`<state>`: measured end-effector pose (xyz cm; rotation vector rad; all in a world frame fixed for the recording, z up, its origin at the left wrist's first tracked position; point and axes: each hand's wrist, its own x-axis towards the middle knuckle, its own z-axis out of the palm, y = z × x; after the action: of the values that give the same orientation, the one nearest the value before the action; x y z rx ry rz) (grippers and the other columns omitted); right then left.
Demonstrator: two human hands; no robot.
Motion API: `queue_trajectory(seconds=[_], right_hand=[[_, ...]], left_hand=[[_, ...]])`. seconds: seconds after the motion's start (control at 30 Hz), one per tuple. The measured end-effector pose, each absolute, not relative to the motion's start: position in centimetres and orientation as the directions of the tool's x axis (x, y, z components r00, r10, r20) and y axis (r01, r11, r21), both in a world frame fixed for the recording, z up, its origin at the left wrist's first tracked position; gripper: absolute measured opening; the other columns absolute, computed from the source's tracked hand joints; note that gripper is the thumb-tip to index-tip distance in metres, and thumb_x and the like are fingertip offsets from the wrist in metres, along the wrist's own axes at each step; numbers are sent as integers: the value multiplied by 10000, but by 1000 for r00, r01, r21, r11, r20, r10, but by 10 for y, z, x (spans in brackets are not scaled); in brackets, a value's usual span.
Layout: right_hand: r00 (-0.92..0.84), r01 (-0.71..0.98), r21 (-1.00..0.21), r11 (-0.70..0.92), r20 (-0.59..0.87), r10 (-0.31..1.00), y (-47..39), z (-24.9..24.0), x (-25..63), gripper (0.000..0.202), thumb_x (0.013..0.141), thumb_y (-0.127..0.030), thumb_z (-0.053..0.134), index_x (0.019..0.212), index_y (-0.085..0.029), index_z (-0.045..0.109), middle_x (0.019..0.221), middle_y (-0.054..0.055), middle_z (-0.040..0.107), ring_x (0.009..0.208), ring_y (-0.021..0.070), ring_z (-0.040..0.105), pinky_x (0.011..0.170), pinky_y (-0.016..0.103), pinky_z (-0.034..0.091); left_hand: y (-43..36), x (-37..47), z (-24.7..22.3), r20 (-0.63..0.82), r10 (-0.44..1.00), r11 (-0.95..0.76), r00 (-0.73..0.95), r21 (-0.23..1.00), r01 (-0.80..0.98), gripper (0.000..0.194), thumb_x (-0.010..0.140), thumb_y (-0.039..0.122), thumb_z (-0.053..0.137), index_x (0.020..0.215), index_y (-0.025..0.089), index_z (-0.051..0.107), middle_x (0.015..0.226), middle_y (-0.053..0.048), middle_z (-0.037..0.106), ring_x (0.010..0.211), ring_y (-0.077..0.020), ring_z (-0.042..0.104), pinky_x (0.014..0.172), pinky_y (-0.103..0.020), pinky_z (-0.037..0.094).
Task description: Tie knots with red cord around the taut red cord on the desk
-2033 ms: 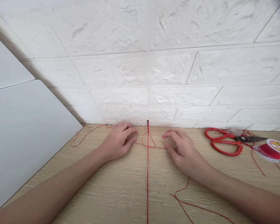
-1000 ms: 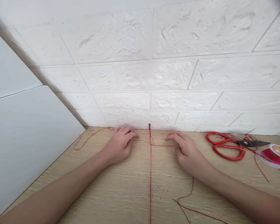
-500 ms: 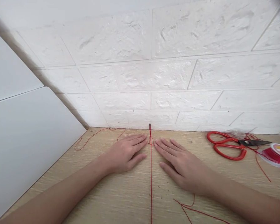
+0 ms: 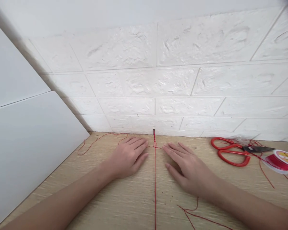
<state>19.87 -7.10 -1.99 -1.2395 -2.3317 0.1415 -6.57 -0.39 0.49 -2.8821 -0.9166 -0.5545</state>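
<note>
Your L hand [image 4: 131, 156] & R hand [image 4: 189, 170] lie flat, fingers straight, thumbs apart, tips on thin cross-cord [image 4: 159, 147]; can't tell if pinned. Red loop [image 4: 156, 144] at centre cord [image 4: 155, 185], below nail [image 4: 154, 130], is smaller now, so prob. tightening.

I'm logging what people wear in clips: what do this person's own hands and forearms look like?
The left hand and right hand are ungloved, with no rings visible on the fingers. The left forearm and right forearm show no sleeve, watch or bracelet.
</note>
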Motion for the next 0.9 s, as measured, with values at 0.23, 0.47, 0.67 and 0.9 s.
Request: queue_trajectory(seconds=[0.23,0.47,0.67,0.9], right_hand=[[-269,791,-471,390,305,914,-39,-1,175,360,854,-243,619,1208,-190,579,1214,128,633,1141,296,572,978,482,470],[-278,771,-467,433,364,889,-17,-10,165,92,837,-201,622,804,-200,536,927,73,610,914,234,560,826,375,459],[-293,727,-515,454,366,883,-17,-13,170,113,871,-137,554,776,-197,557,814,45,566,807,205,534,733,330,438],[-235,711,-569,413,362,902,-13,-16,170,134,814,-95,569,757,-203,513,805,33,566,781,196,532,702,317,419]], left_hand=[[-4,-26,8,331,803,-584,496,263,768,363,739,139,605,1096,199,637,1105,-94,665,1057,-305,605,900,-508,489],[-7,-17,0,448,737,-607,505,110,787,122,811,212,587,925,193,622,924,-85,676,915,-284,601,800,-475,415],[-3,-20,-2,451,706,-632,546,52,774,191,931,236,496,801,192,628,836,-71,659,852,-247,592,761,-437,372],[-4,-17,-2,457,751,-559,476,55,828,156,885,204,534,753,184,614,819,-44,655,821,-220,586,767,-423,362]])
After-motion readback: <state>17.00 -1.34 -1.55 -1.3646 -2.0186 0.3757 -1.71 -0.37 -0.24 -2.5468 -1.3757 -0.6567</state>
